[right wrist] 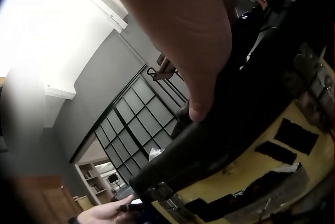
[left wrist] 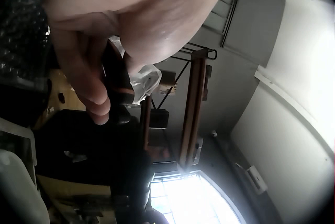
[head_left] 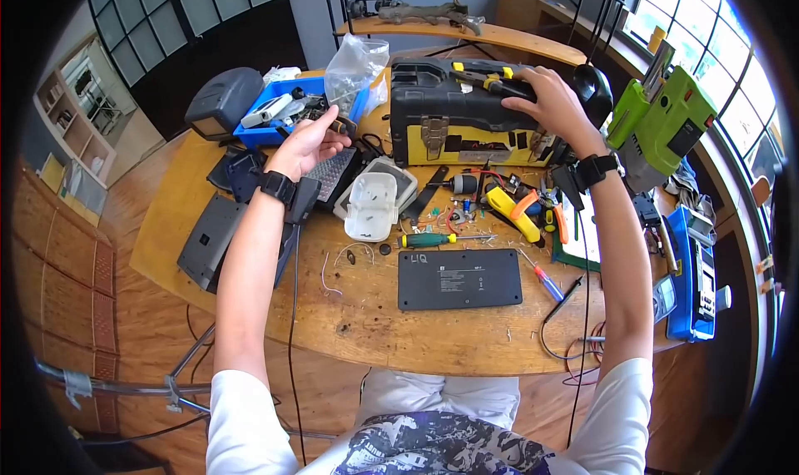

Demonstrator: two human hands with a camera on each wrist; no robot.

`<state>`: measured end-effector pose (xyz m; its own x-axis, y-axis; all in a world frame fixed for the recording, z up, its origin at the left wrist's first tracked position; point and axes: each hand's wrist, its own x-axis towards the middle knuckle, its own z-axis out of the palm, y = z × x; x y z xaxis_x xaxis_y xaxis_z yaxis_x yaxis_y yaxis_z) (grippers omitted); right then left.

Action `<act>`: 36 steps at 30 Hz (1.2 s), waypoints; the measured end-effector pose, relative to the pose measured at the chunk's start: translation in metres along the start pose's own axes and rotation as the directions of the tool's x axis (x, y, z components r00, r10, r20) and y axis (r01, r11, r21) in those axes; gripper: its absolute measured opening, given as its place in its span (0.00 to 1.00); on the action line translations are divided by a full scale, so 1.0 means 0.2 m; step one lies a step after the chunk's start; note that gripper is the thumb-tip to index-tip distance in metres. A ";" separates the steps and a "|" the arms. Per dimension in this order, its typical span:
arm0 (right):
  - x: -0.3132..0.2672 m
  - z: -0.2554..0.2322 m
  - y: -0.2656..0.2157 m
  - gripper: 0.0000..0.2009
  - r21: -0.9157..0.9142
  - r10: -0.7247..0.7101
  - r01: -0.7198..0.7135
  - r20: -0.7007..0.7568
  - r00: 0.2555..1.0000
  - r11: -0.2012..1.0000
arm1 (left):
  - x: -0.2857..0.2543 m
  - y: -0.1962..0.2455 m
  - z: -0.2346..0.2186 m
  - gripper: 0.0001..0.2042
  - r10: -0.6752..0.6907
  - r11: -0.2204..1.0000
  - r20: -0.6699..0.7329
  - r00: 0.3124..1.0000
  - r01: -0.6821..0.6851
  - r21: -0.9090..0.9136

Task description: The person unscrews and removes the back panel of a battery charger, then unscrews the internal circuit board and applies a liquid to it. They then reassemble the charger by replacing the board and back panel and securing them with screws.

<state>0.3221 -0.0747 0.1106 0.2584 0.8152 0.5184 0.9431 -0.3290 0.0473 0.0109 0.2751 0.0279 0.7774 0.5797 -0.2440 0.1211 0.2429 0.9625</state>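
My left hand (head_left: 308,145) is over the desk between the blue bin (head_left: 359,107) and the toolbox. Its thumb and fingers hold a short dark object (left wrist: 119,85) with a brownish band; the palm and fingers hide much of it. My right hand (head_left: 553,105) lies over the lid of a black and yellow toolbox (head_left: 416,101). Its fingers and thumb come down around black-and-yellow hand tools (head_left: 491,82) on that lid. In the right wrist view the thumb (right wrist: 201,101) points down at the lid while the other fingers are hidden, so I cannot tell whether they grip.
A black flat device (head_left: 459,288) lies at the desk's front, with a green screwdriver (head_left: 429,240) behind it. Small parts, a yellow-handled cutter (head_left: 512,213) and an open white case (head_left: 372,213) surround it. A blue meter (head_left: 691,275) stands at the right edge; cables hang from both wrists.
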 end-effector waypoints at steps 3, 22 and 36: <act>-0.07 -0.01 -0.10 0.30 -0.222 0.005 -0.033 -0.124 0.992 0.974 | -0.04 -0.01 0.03 0.31 0.028 0.977 -0.065 0.998 -0.014 0.215; -1.00 -0.47 -0.66 0.13 0.507 0.228 -0.641 0.654 0.722 0.576 | -0.75 -0.32 0.68 0.17 0.496 0.591 0.445 0.745 -0.666 0.456; -1.08 -0.29 -1.02 0.20 0.833 0.285 -0.500 0.551 0.784 -0.235 | -1.04 -0.38 0.97 0.23 0.516 0.643 0.644 0.565 -0.752 0.145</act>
<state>0.0609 -0.2118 0.0389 0.5866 0.8083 -0.0505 -0.1767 0.0669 -0.9820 -0.0409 -0.0153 0.0291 0.8993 -0.0480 0.4347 -0.4171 -0.3928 0.8196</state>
